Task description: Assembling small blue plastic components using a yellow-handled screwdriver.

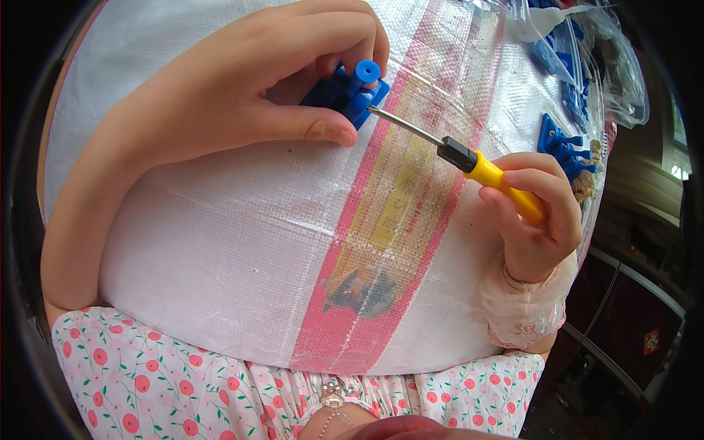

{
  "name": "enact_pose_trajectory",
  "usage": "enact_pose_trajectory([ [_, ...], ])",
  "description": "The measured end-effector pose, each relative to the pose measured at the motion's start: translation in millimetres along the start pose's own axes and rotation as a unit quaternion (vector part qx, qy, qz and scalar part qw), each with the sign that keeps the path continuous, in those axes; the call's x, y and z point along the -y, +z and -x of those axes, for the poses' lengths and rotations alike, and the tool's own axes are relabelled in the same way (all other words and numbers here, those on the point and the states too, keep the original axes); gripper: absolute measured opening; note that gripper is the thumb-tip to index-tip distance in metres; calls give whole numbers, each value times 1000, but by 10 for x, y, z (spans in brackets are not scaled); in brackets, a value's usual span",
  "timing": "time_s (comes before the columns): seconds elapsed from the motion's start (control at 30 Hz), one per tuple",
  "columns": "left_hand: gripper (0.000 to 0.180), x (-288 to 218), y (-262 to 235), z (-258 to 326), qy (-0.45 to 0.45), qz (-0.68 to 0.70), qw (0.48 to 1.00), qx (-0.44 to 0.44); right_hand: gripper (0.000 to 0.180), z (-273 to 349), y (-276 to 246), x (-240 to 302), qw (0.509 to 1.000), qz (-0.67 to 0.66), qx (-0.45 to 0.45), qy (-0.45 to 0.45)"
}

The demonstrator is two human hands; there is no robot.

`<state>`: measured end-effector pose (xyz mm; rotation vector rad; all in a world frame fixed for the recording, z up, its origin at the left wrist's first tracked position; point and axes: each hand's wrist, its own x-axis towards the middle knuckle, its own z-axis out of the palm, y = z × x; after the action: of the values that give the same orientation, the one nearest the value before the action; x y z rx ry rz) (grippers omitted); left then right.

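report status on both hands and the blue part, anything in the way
Left hand gripping blue plastic part. Right hand holding yellow-handled screwdriver, tip at the part. Nothing visible blocking the shaft.

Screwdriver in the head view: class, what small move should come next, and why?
Probably a slight turn of the screwdriver, with the blue part held steady: the right hand grips its yellow handle, its tip appears to meet the part, and the left hand holds that part.
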<state>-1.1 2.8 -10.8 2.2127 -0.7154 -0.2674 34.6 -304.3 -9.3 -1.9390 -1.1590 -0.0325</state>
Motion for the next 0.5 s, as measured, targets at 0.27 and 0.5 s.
enact_pose_trajectory([
  [0.27, 40, 59, 139, 62, 67, -1, 991, -116, 21, -30, -5, 0, 999, -11, 38, 10],
  [0.5, 40, -4, 129, 41, 14, 24, 997, -71, 27, -12, 37, -79, 998, -29, 53, 22],
])
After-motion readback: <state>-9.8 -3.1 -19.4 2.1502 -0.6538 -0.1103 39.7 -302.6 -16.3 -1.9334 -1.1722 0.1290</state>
